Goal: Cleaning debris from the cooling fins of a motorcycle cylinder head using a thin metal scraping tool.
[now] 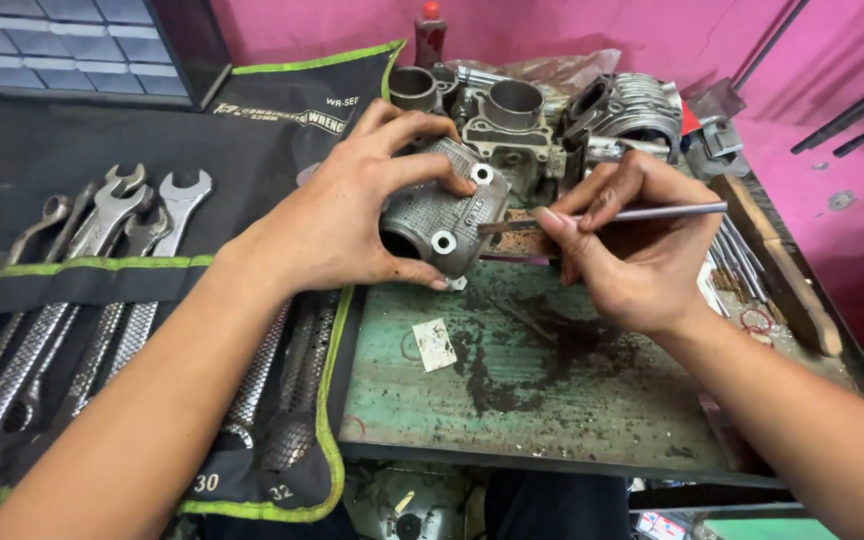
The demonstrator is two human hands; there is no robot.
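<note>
Head view shows the left hand (352,215) in a closed grip around a grey ribbed engine cylinder (442,215), held tilted above the green worktop (552,390). The right hand (632,250) pinches a thin metal scraper blade (612,216), its tip touching the cylinder's flat face. Dark scrapings (512,350) dot the worktop below; scraping looks underway, though how much residue is left cannot be told
</note>
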